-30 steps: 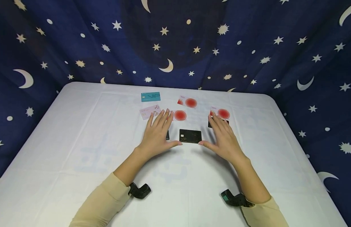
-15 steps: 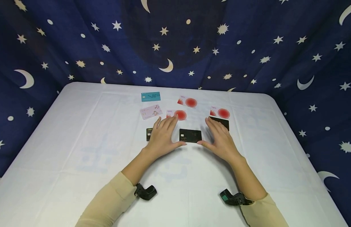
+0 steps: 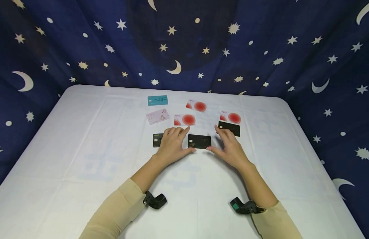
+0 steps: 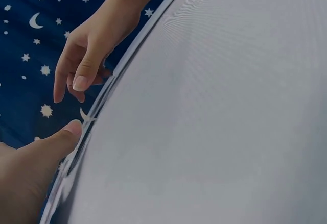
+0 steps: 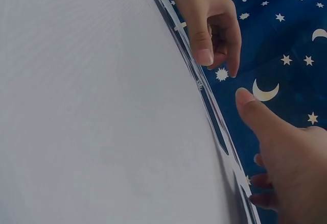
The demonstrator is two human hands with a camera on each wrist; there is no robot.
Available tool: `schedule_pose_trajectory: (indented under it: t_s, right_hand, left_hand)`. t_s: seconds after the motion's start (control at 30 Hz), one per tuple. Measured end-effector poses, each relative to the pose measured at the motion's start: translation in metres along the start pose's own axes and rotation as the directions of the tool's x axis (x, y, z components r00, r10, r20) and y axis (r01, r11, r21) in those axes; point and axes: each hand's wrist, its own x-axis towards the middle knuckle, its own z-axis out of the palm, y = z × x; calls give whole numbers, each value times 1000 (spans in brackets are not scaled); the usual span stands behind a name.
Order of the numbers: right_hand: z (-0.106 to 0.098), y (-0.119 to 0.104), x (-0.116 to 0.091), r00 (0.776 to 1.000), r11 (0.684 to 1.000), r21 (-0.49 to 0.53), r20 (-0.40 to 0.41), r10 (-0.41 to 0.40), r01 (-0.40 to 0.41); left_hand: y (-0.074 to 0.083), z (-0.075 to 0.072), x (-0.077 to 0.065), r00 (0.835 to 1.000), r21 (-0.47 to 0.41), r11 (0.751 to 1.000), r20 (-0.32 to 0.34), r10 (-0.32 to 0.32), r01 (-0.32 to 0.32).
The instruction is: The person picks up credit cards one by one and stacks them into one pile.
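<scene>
A black VIP card [image 3: 199, 141] lies flat between the two hands in the head view. Left of it is my left hand [image 3: 173, 144], thumb tip right by the card's lower left corner, fingers relaxed and partly covering a second black card [image 3: 156, 140] marked LOGO. My right hand [image 3: 231, 149] mirrors it on the other side, thumb tip close to the lower right corner. Its fingertips overlap the near edge of a third black card [image 3: 231, 128]. Both wrist views show thumbs and loosely bent fingers with nothing between them; the cards are out of sight there.
Farther back on the white-covered table [image 3: 92, 132] lie a teal VIP card [image 3: 157, 100], a pink card [image 3: 158, 116] and three white cards with red circles, one at the middle [image 3: 188, 119], one behind it [image 3: 200, 106], one at right [image 3: 234, 118]. A star-patterned curtain [image 3: 112, 43] hangs behind.
My left hand has shifted right and nearer, uncovering the pink card, a red-circle card and part of the LOGO card. My right hand has drawn slightly left and back. Fingers of both bend more.
</scene>
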Motion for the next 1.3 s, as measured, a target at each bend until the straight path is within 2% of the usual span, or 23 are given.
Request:
schedule_pose_trajectory:
  t_s: [0.27,0.43,0.6,0.83,1.03,1.3]
  right_hand:
    - [7,7,0,996,995,54,53,79,-81]
    - [9,8,0,991,991,71,78,107,-113]
    - [10,10,0,990,991,88,103,94,-103]
    - [9,13,-2,991,991,110,116,65,-78]
    - [9,12,-1,989,990,118,130,64,-80]
    - [10,12,-1,990,988,133,125,62,-79]
  left_hand:
    - [-4,10,2,1000,13,1000,30,8,-8]
    - [-6,10,2,998,-23,1000,59,-20,21]
    - [-8,11,1,992,-43,997,113,-64,69]
    - [-7,11,0,983,-67,994,171,-71,84]
    - [-8,12,-2,980,-91,990,179,-86,104]
    - [-7,11,-1,981,-165,979,172,-92,120]
